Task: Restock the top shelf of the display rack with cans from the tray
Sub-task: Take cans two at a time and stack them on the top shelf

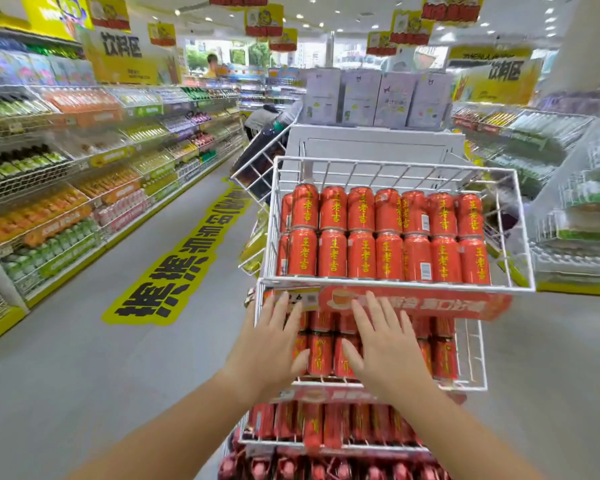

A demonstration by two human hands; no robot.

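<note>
Two stacked layers of red cylindrical metal cans with yellow lettering fill the front of the white wire top shelf at centre frame, labels turned outward so a shopper reads them straight on. That shelf crowns the tall white wire display rack, which runs down to the bottom edge of the frame, with more red cans on the tiers beneath. I judge the front row full; whether there is room behind it I cannot say, because the cans themselves block my view of the back.

Below the top shelf's front rail runs a red promotional price strip, its print too smeared to read.

My left hand and right hand are both spread flat, fingers splayed, holding nothing, hovering in front of the second tier at lower centre. I read that as hands between loads, not a grip.

No tray anywhere in the picture, so I cannot tell where the supply sits. The rack's foot is cut off, and the side aisles at left and right are blurred.
</note>
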